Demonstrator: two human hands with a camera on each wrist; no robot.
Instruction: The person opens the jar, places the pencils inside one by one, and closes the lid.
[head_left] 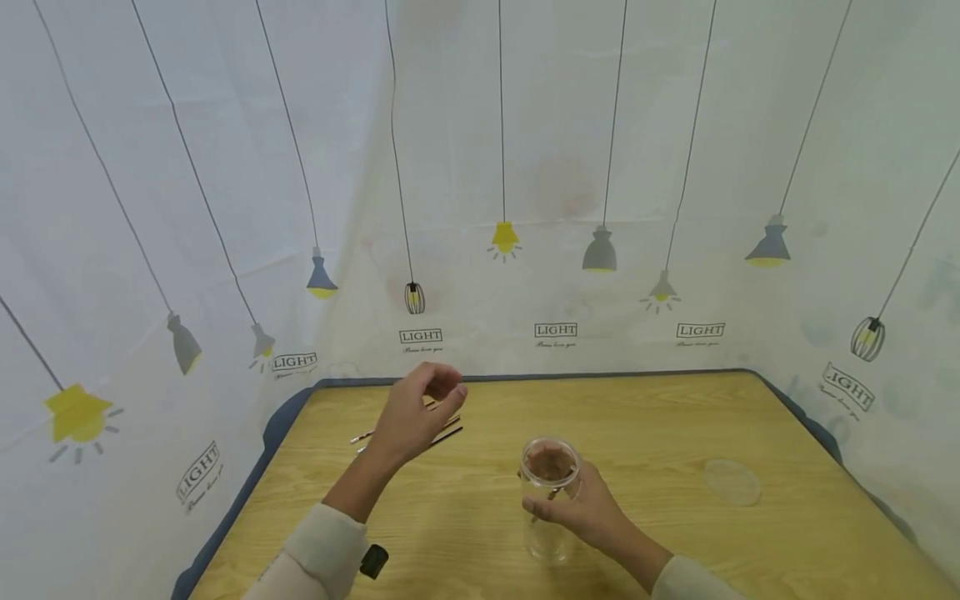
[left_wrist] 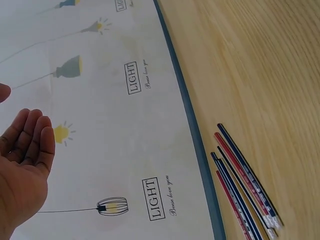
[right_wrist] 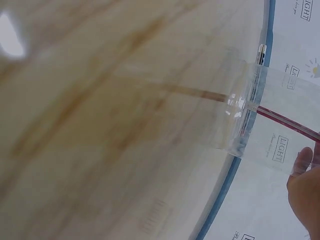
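My right hand grips a clear jar, its open mouth upward. Through the jar's wall in the right wrist view shows a red pencil, standing inside it. Fingers of that hand are partly cut off by the frame edge there. Raised over the table's left part, my left hand holds nothing; its fingers are loosely bent, with the thumb apart. Several red and dark blue pencils lie side by side on the table, partly hidden behind the left hand in the head view.
A translucent round lid lies flat on the wood-grain table, right of the jar. White curtains printed with hanging lamps surround the table's back and sides. Beside the left sleeve is a small black object.
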